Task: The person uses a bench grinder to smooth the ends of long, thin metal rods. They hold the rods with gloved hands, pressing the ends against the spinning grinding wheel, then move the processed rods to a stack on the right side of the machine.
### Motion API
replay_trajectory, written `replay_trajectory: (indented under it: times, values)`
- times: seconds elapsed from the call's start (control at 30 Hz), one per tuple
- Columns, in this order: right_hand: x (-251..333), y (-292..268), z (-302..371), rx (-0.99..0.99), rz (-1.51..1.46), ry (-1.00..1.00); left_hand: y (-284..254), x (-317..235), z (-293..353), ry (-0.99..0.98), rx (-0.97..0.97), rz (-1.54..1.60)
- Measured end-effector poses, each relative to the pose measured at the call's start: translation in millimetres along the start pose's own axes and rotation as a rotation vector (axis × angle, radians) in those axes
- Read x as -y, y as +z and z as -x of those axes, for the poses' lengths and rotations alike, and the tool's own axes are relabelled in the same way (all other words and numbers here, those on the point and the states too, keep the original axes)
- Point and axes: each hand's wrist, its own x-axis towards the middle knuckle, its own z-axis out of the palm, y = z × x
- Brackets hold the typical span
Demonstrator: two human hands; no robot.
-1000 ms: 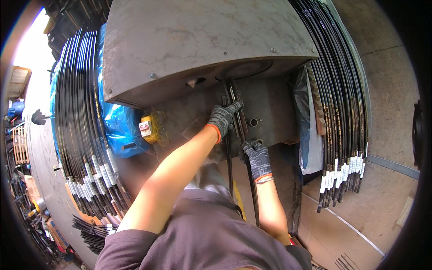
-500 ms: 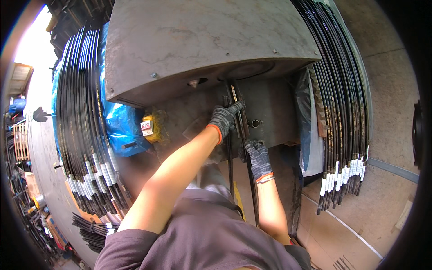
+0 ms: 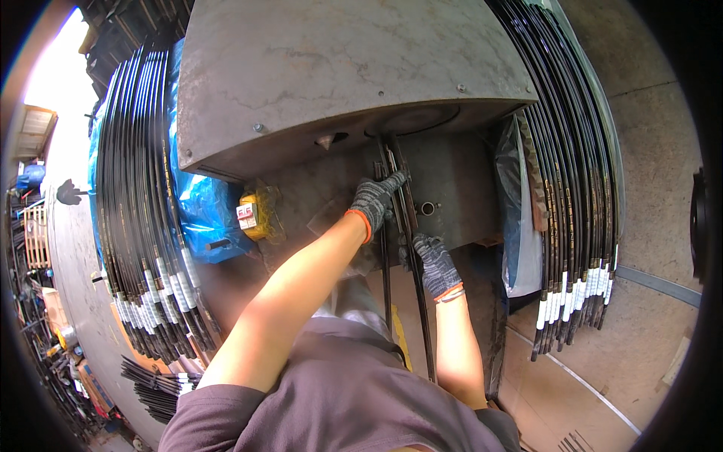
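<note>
A long black hose (image 3: 422,316) runs from the underside of a grey metal machine housing (image 3: 354,68) down past my right side. My left hand (image 3: 374,197), in a grey knit glove with an orange cuff, is closed round the hose's upper stretch, just below the housing, with its thumb across the top. Lower down, my right hand (image 3: 437,265), gloved alike, wraps the same hose from the right; some of its fingers are hidden behind it. Beside the hose stand narrow metal bars (image 3: 382,169), partly covered by my left hand.
Black hoses with white-banded ends lie in a row on the left (image 3: 139,203) and another on the right (image 3: 568,211). Blue plastic sheeting (image 3: 207,211) and a yellow box with a red-and-white switch (image 3: 252,217) are left of my arm. A short metal tube (image 3: 428,208) sticks up near my right hand.
My right hand has shifted very slightly to the right and tilted a little. My left hand stays in place, and the hose's bright upper part near the housing looks darker.
</note>
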Motion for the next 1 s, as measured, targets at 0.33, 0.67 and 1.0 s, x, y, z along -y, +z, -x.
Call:
replay_trajectory:
  times: [0.33, 0.67, 1.0]
  values:
    - [37, -2, 1, -0.043, -0.685, 0.328, 5, 2, -1, 0.041, -0.058, 0.059]
    - [47, 4, 1, -0.191, -0.585, 0.368, 2, -1, -2, -0.028, -0.054, -0.01]
    - [59, 10, 0, -0.299, -0.191, 0.259, 3, 2, 1, 0.012, 0.026, 0.091]
